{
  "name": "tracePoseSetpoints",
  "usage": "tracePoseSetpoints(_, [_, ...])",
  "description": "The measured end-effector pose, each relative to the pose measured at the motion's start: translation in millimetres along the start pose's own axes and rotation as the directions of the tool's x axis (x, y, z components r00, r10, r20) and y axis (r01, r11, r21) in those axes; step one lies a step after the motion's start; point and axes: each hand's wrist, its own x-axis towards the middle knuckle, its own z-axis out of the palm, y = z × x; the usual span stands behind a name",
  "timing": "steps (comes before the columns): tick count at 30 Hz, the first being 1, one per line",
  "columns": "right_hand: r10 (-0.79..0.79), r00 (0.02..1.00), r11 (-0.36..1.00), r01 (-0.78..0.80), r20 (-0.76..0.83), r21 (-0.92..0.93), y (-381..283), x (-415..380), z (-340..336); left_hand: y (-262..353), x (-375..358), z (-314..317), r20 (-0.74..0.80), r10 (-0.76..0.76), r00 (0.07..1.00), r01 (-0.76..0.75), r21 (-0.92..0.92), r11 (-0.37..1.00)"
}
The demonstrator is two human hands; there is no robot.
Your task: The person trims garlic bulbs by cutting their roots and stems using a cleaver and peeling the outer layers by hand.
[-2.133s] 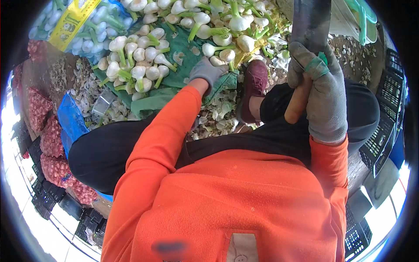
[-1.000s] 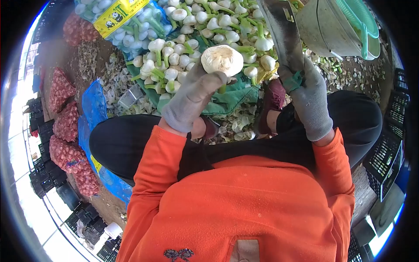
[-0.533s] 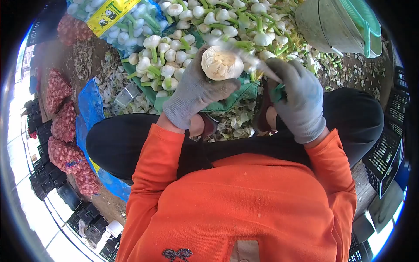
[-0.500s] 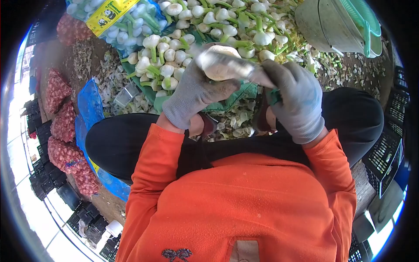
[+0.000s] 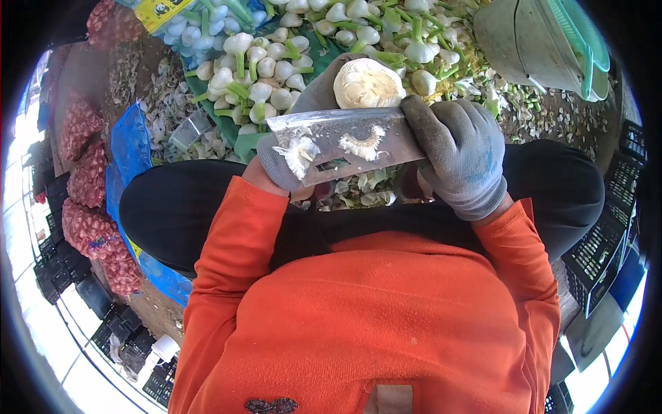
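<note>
A wide metal cleaver (image 5: 345, 141) lies flat across the view, with pale root trimmings stuck to its blade. My right hand (image 5: 460, 148), in a grey glove, is closed round its handle end. Partly behind the blade, my gloved left hand (image 5: 314, 100) holds a garlic bulb (image 5: 369, 84), whose cut root side faces up. The blade's upper edge is just below the bulb. Beyond my hands, many white garlic bulbs with green stems (image 5: 276, 69) are heaped on a green sheet (image 5: 246, 143).
A grey bucket (image 5: 514, 45) with a green basket (image 5: 576, 34) stands at the upper right. Red net bags (image 5: 89, 176) and blue plastic (image 5: 131, 148) are at the left. Black crates (image 5: 607, 234) stand at the right. Peelings (image 5: 365, 190) litter the ground between my feet.
The cleaver, blurred and over the bulb before, has moved down toward me and turned its flat side up. Root trimmings now show on it. The view has shifted slightly.
</note>
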Motion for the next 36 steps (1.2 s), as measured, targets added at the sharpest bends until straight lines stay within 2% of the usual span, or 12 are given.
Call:
tracePoseSetpoints(9, [-0.055, 0.987, 0.997, 0.045, -0.15, -0.069, 11.6, -2.9, 11.1, 0.1, -2.6, -1.5, 0.063, 0.023, 0.998, -0.022, -0.023, 0.999])
tracePoseSetpoints(16, [-0.081, 0.991, 0.993, 0.071, -0.105, -0.095, 13.8, -3.6, 3.7, -1.3, -15.0, 0.5, 0.185, 0.124, 0.975, -0.119, -0.039, 0.992])
tracePoseSetpoints(18, [-0.119, 0.982, 0.989, 0.104, -0.145, -0.106, 18.8, -4.2, 5.2, 9.2, -13.8, 0.6, 0.246, 0.035, 0.969, -0.007, -0.116, 0.993])
tracePoseSetpoints(21, [0.136, 0.989, 0.959, -0.146, -0.057, -0.242, 44.7, -7.4, 4.1, 14.1, -11.7, -0.7, 0.337, -0.029, 0.941, 0.101, -0.197, 0.975])
tracePoseSetpoints(22, [0.06, 0.989, 0.975, -0.086, -0.132, -0.205, 48.1, -5.1, -4.1, 8.6, -12.5, -1.6, 0.354, -0.007, 0.935, 0.089, -0.214, 0.973])
tracePoseSetpoints(23, [0.019, 0.984, 0.98, -0.053, -0.177, -0.19, 41.1, -1.2, -8.1, -15.6, -7.9, -9.4, 0.332, 0.088, 0.939, -0.019, -0.205, 0.979])
tracePoseSetpoints(25, [-0.103, 0.955, 0.985, 0.06, -0.278, -0.16, 21.6, 0.3, -9.0, -1.4, -10.8, -9.9, 0.186, -0.026, 0.982, 0.096, -0.376, 0.922])
tracePoseSetpoints(27, [-0.137, 0.975, 0.983, 0.112, -0.175, -0.146, 8.3, -0.8, -9.1, 24.3, -12.4, -2.8, 0.114, -0.247, 0.962, 0.272, -0.433, 0.859])
tracePoseSetpoints(29, [-0.143, 0.981, 0.984, 0.127, -0.134, -0.121, 4.1, -0.8, -9.2, 13.0, -2.4, -5.2, 0.112, -0.156, 0.981, 0.171, -0.146, 0.974])
tracePoseSetpoints(32, [-0.145, 0.977, 0.983, 0.125, -0.155, -0.135, 7.5, -0.5, -4.6, 11.1, -1.5, -11.4, 0.103, -0.168, 0.981, 0.172, -0.034, 0.985])
tracePoseSetpoints(33, [-0.15, 0.977, 0.982, 0.129, -0.149, -0.14, 7.0, 0.0, -3.9, 8.6, -2.5, -9.3, 0.126, -0.177, 0.976, 0.201, -0.217, 0.955])
tracePoseSetpoints(36, [-0.14, 0.98, 0.983, 0.12, -0.141, -0.14, 4.6, -2.7, -5.0, 15.2, -3.4, -6.4, 0.11, -0.214, 0.971, 0.233, -0.203, 0.951])
